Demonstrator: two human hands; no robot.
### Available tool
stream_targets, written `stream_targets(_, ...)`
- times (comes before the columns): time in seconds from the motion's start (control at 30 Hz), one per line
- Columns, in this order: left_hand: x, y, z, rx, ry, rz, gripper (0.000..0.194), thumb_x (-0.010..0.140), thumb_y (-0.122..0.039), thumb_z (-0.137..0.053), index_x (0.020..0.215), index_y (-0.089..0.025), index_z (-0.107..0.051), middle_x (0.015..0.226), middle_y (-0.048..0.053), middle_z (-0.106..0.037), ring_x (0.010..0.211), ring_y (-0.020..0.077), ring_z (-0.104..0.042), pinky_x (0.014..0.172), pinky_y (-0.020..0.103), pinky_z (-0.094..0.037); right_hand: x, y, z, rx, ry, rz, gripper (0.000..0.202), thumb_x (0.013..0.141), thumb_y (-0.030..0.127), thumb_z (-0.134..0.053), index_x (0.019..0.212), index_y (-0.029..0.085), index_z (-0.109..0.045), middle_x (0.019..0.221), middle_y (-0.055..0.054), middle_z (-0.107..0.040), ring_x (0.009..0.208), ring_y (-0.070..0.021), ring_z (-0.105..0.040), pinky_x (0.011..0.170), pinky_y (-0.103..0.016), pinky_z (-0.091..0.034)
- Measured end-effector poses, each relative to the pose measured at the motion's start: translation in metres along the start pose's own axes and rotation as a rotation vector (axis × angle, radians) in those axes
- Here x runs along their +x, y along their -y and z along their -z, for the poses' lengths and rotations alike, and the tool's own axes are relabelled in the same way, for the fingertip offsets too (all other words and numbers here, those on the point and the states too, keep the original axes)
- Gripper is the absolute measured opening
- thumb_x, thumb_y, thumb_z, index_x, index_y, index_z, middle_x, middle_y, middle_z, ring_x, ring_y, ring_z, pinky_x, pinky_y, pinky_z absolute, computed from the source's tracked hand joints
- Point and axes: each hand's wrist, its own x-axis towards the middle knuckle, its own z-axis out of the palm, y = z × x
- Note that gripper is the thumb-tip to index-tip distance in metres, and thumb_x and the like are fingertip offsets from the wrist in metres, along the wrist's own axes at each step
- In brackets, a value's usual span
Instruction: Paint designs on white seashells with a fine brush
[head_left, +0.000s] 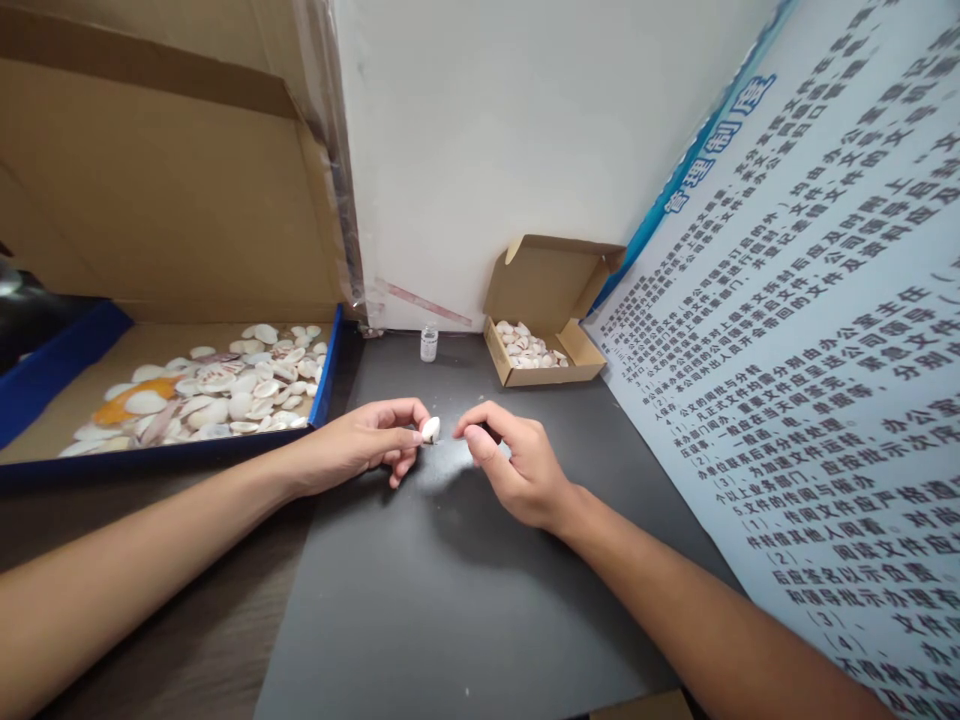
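Observation:
Between the thumb and fingers of my left hand [375,442] is a small white seashell [430,430], held just above the dark table mat. My right hand [516,460] hovers a short way to the right of the shell, its thumb and forefinger curled towards each other. Something thin may be at those fingertips, too small to make out. The two hands do not touch. Beyond them stands a small clear bottle [428,345] with a white label, upright on the mat.
At left, a big blue-sided cardboard box [327,370] with its lid up holds many seashells [240,385] and an orange piece [135,400]. A small open carton [551,376] with shells stands at the back right. A white panel [525,130] and printed board [825,330] border the mat [450,620].

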Motion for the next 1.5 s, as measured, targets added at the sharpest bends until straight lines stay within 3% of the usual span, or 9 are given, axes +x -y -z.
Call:
stream_targets(0.17, 0.0001, -0.0003, 0.0004, 0.002, -0.005, 0.006, 0.019, 0.081, -0.030, -0.068, 0.086, -0.019, -0.054, 0.061, -0.005, -0.053, 0.055, 0.0095, -0.051, 0.053, 0.022, -0.045, 0.0016, -0.0007, 0.0013, -0.003, -0.052, -0.008, 0.017, 0.098, 0.029, -0.045, 0.094, 0.019, -0.059, 0.070, 0.002, -0.057, 0.059, -0.0109, -0.050, 0.058, -0.023, -0.040)
stream_targets(0.37, 0.0000, 0.0000, 0.0002, 0.014, -0.007, -0.001, 0.017, 0.081, -0.029, -0.067, 0.086, -0.019, -0.054, 0.061, -0.005, -0.052, 0.055, 0.0098, -0.050, 0.053, 0.022, -0.044, 0.0014, -0.0025, 0.0015, -0.015, 0.056, -0.006, 0.021, 0.100, 0.029, -0.041, 0.094, 0.019, -0.059, 0.070, 0.002, -0.057, 0.062, -0.0114, -0.052, 0.062, -0.023, -0.041)
stream_targets(0.63, -0.0005, 0.0003, 0.0008, 0.082, -0.008, -0.007, 0.019, 0.084, -0.033, -0.065, 0.086, -0.019, -0.052, 0.059, -0.006, -0.048, 0.054, 0.0092, -0.046, 0.051, 0.021, -0.042, 0.0011, -0.0017, -0.0009, -0.025, -0.049, 0.001, 0.016, 0.098, 0.032, -0.048, 0.095, 0.020, -0.059, 0.075, 0.000, -0.059, 0.061, -0.0115, -0.050, 0.060, -0.023, -0.041)
stream_targets(0.9, -0.0007, 0.0010, 0.0008, 0.096, -0.006, -0.030, 0.020, 0.086, -0.035, -0.063, 0.087, -0.020, -0.050, 0.059, -0.007, -0.043, 0.053, 0.0095, -0.043, 0.051, 0.021, -0.042, 0.0015, -0.0021, 0.0001, -0.042, 0.014, -0.005, 0.020, 0.099, 0.031, -0.044, 0.092, 0.020, -0.060, 0.072, 0.001, -0.058, 0.062, -0.0122, -0.051, 0.060, -0.024, -0.040)
stream_targets(1.07, -0.0004, 0.0012, 0.0010, 0.096, -0.005, -0.037, 0.017, 0.086, -0.033, -0.063, 0.087, -0.021, -0.051, 0.060, -0.007, -0.042, 0.054, 0.0092, -0.042, 0.052, 0.021, -0.042, 0.0023, -0.0019, 0.0004, -0.032, -0.043, -0.003, 0.018, 0.098, 0.032, -0.047, 0.094, 0.020, -0.059, 0.074, 0.000, -0.059, 0.060, -0.0118, -0.049, 0.059, -0.023, -0.041)
stream_targets(1.3, -0.0002, 0.0017, 0.0018, 0.088, -0.006, -0.032, 0.015, 0.087, -0.030, -0.062, 0.087, -0.020, -0.051, 0.059, -0.007, -0.042, 0.054, 0.0087, -0.042, 0.051, 0.020, -0.042, 0.0020, -0.0023, 0.0014, -0.037, 0.032, -0.019, 0.021, 0.099, 0.031, -0.044, 0.091, 0.020, -0.059, 0.069, 0.002, -0.055, 0.060, -0.0116, -0.049, 0.060, -0.023, -0.039)
stream_targets(1.5, 0.0004, 0.0025, 0.0026, 0.072, 0.006, -0.024, 0.014, 0.086, -0.029, -0.062, 0.086, -0.020, -0.052, 0.060, -0.007, -0.042, 0.054, 0.0085, -0.042, 0.052, 0.020, -0.042, 0.0020, -0.0023, -0.0004, -0.021, -0.045, -0.007, 0.017, 0.098, 0.032, -0.049, 0.094, 0.020, -0.059, 0.075, 0.001, -0.058, 0.061, -0.0113, -0.049, 0.060, -0.023, -0.040)
